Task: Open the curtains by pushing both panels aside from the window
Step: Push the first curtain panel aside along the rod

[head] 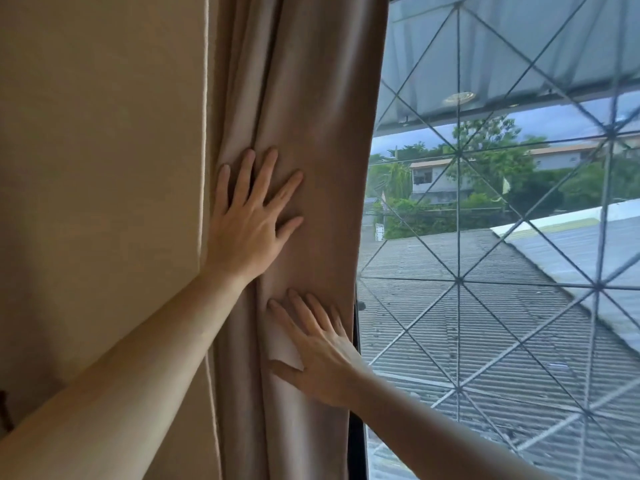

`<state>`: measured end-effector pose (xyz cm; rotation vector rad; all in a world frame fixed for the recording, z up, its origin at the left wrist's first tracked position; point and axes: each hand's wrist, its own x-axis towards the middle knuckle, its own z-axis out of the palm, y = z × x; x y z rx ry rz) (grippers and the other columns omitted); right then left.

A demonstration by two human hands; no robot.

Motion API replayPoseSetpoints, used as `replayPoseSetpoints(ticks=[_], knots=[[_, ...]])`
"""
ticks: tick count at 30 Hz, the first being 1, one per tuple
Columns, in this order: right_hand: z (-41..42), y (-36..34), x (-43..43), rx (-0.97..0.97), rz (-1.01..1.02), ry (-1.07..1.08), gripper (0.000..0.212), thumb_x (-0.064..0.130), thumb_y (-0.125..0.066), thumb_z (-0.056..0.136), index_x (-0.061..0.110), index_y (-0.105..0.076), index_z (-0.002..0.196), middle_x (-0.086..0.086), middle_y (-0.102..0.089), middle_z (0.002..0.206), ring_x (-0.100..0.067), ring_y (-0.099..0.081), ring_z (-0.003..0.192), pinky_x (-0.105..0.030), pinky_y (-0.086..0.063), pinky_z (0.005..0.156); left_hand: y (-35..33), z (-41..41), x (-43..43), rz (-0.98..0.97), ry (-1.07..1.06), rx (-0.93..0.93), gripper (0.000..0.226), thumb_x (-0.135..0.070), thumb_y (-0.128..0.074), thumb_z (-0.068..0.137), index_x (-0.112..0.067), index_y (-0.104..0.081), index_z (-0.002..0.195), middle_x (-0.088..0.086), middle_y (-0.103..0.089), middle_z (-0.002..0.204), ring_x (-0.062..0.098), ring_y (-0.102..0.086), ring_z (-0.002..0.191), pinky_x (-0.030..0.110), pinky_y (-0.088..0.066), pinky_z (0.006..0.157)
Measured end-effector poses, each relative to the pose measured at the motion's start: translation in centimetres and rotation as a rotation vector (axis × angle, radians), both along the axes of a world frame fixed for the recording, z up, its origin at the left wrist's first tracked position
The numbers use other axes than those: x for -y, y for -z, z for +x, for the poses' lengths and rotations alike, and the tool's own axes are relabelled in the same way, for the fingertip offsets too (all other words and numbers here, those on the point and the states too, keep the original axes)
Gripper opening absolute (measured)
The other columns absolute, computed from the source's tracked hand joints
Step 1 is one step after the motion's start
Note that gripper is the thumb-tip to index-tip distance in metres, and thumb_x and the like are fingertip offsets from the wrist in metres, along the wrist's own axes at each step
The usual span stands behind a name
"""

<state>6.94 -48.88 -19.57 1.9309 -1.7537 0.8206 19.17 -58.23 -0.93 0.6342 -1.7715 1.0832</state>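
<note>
Curtain panel (311, 140): bunched into vertical folds at the L edge of the window (502, 237), butted against the wall (97, 168). Glass to the R of it is uncovered, diamond grille and roofs visible thru it. Only one panel in view; can't tell where the 2nd one is.

Step in hand, my read: final compress of this panel toward the wall. To do it well: keep palms flat, push sideways away from the window, not into the fabric, so folds stack instead of springing back. Work the free edge nearest the glass first, it's the bit that still overlaps the window frame. Top rail not in view, so can't tell if the hooks/rings are fully slid; a push at this height alone may leave the top lagging.

Left hand (252, 216): flat on the panel, higher up, fingers spread wide, thumb out toward the window side, no pinch on cloth. Forearm comes up diagonally from the wall side.

Right hand (318, 355): lower on the panel, close to its window-side edge, fingers extended and fairly close together, pressed on fabric. A small fold of cloth sits over the thumb side; may be lightly trapped, can't tell for sure. Forearm comes in from below the window.
</note>
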Motion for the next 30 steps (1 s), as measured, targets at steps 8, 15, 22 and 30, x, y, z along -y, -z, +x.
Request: replayPoseSetpoints(ticks=[8,15,22,30], knots=[[-2.9,0.8,-8.5,-0.042,0.021,0.060,0.097,0.073,-0.052,0.094,0.048,0.002,0.170,-0.001,-0.006,0.179,-0.033,-0.008,0.162,-0.060,-0.011,0.128,1.8,-2.1,-7.3,0.100,0.035,-0.020,0.070,-0.068,-0.042,0.110,-0.041,-0.029,0.174,0.006,-0.010,0.187,0.038,-0.011,0.172,0.057,0.004,0.137],[-6.3,0.9,-18.5,-0.004,0.126,0.084,0.095,0.069,-0.055,0.098,0.055,0.008,0.168,0.006,0.012,0.182,-0.029,0.011,0.166,-0.058,0.001,0.132,2.8,-4.7,-15.5,0.168,0.131,-0.092,0.065,-0.064,-0.044,0.111,-0.041,-0.036,0.171,0.008,-0.020,0.185,0.038,-0.016,0.171,0.058,-0.006,0.138],[-9.1,0.7,-28.1,-0.040,0.125,0.145,0.086,0.077,-0.039,0.098,0.053,0.004,0.169,0.001,0.007,0.183,-0.032,0.001,0.167,-0.059,-0.012,0.132,3.4,-6.8,-23.8,0.209,0.237,-0.094,0.065,-0.058,-0.047,0.111,-0.037,-0.037,0.172,0.010,-0.024,0.183,0.037,-0.016,0.172,0.055,-0.006,0.137],[-12.5,1.2,-37.0,-0.117,0.109,0.331,0.082,0.068,-0.043,0.103,0.040,-0.012,0.173,0.002,0.004,0.183,-0.029,0.002,0.167,-0.056,0.003,0.132,4.1,-10.5,-31.2,0.306,0.435,0.014,0.070,-0.055,-0.047,0.114,-0.027,-0.030,0.176,0.015,-0.023,0.183,0.037,-0.021,0.171,0.055,-0.016,0.138]])
